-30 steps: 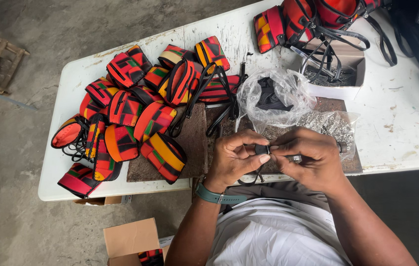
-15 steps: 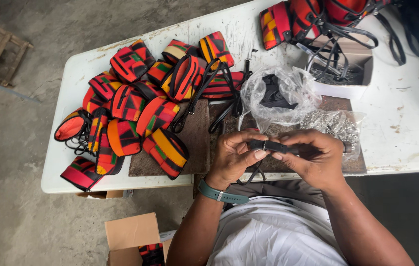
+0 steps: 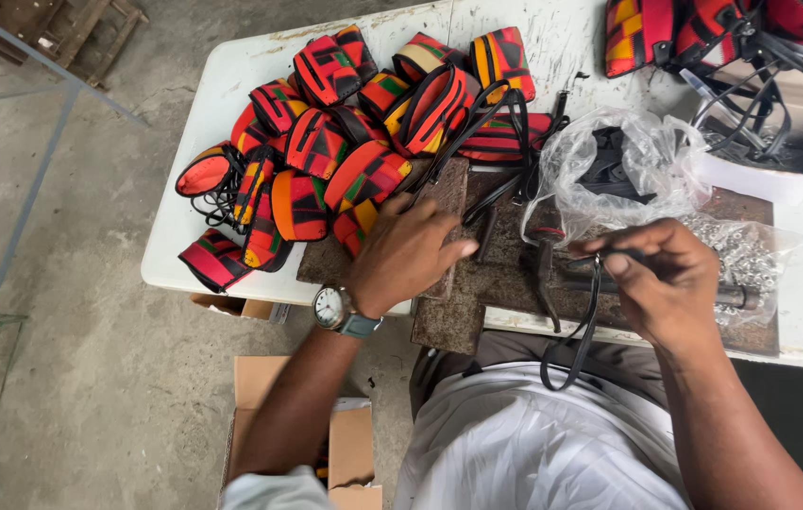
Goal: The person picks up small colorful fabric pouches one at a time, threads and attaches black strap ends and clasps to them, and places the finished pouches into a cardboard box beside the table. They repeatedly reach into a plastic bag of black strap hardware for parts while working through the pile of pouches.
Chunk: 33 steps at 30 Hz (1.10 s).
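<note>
Pinching a thin black strap (image 3: pixel 590 312) between thumb and fingertips, the right hand (image 3: pixel 661 279) holds it above the rusty metal plate (image 3: pixel 505 283); the strap's loop hangs off the plate's near edge. Fingers lightly spread, the left hand (image 3: pixel 406 255) rests on the plate's left part, just beside the heap of red-orange pouches (image 3: pixel 345 142).
</note>
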Each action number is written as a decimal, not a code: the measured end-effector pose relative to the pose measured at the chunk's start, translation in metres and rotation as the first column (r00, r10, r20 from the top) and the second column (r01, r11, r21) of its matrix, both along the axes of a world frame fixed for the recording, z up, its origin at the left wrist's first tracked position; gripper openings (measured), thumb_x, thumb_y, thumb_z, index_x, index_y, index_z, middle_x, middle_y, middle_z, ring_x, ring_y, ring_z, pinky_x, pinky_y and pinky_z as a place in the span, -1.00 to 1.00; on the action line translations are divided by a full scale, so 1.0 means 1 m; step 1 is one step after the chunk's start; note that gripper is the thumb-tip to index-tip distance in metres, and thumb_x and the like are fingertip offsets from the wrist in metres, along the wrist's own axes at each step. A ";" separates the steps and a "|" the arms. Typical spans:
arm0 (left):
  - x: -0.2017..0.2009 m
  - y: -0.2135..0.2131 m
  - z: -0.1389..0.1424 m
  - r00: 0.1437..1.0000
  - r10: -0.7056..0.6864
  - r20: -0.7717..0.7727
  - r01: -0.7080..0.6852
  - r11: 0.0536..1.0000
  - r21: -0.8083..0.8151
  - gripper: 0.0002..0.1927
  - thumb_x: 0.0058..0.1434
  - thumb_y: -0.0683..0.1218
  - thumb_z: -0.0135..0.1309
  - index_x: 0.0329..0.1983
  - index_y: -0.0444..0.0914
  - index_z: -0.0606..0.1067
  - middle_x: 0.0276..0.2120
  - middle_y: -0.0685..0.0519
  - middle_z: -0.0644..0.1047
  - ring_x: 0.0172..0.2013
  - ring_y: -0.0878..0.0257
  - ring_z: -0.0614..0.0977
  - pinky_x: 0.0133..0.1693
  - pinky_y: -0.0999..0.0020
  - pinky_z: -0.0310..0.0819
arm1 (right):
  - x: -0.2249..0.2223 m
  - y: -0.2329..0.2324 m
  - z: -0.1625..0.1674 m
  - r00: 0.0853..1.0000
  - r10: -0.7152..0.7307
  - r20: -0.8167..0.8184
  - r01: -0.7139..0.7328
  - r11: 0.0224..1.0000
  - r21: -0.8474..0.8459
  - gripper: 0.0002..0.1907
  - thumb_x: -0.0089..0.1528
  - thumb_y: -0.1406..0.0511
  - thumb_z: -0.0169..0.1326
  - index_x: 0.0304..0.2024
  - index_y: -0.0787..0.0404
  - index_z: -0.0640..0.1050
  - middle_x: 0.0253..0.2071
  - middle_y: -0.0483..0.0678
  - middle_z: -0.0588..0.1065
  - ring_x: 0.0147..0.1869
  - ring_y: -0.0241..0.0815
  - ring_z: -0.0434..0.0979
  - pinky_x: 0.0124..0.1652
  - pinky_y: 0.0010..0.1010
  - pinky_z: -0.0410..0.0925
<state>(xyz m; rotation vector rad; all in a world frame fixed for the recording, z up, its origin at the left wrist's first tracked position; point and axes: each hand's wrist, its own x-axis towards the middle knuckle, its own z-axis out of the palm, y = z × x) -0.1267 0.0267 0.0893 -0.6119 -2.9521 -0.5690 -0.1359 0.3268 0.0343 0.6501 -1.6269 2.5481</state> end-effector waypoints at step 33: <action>-0.016 0.107 -0.107 0.936 -0.245 0.254 -0.239 0.089 0.967 -0.84 0.36 -0.14 0.20 -0.13 -0.35 0.59 -0.32 0.17 0.56 -0.30 0.50 0.48 -0.22 0.54 0.36 | 0.013 0.010 -0.004 0.935 -0.337 0.113 0.255 0.857 0.448 -0.65 0.23 0.43 0.23 -0.01 0.29 0.39 -0.32 -0.09 0.58 -0.29 -0.43 0.48 -0.33 -0.61 0.31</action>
